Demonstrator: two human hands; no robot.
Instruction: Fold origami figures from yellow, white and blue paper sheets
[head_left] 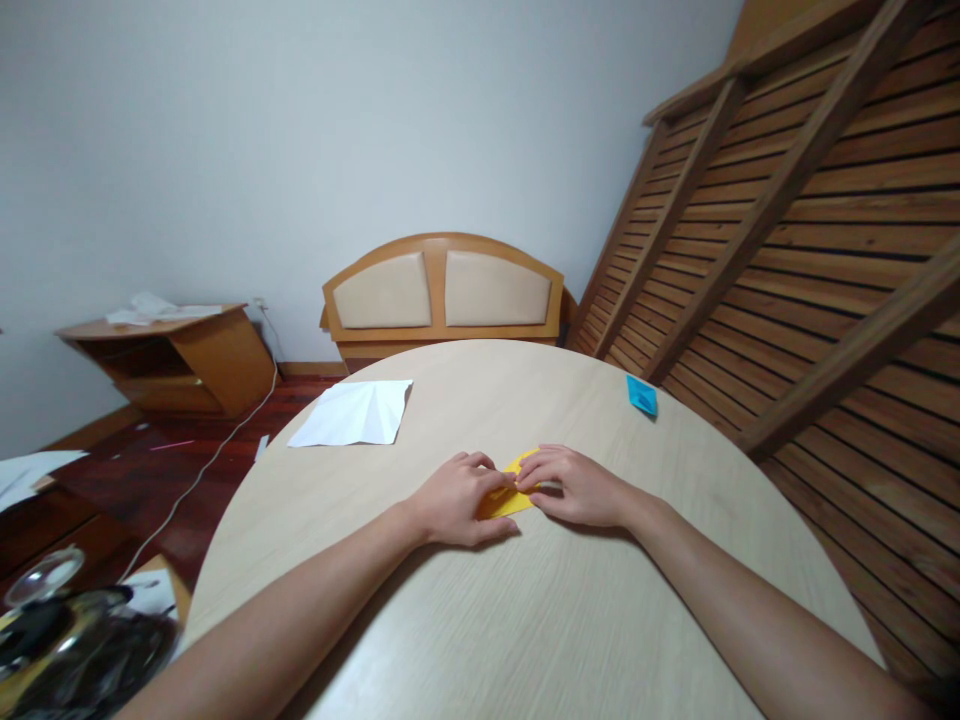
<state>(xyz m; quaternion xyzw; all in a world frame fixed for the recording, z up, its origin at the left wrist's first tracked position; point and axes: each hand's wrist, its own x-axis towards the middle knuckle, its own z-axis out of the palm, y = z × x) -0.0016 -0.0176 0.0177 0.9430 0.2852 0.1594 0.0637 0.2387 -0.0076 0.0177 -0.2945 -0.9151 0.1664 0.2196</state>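
Note:
A piece of yellow paper (511, 502) lies on the round table, partly hidden under both of my hands. From the left, my left hand (466, 500) holds it down, with the index finger reaching across the paper and the thumb stretched along its near edge. My right hand (571, 485) grips the other side, its bent fingertips on the paper beside the left index fingertip. The fingers cover much of the paper, so I cannot make out its full shape.
A creased white sheet (352, 412) lies at the table's far left. Near the right edge is a small blue folded paper (641, 397). Beyond the table (465, 620) stands a headboard (446, 285). Wooden slats (795, 230) lean on the right; a low cabinet (187, 355) stands left.

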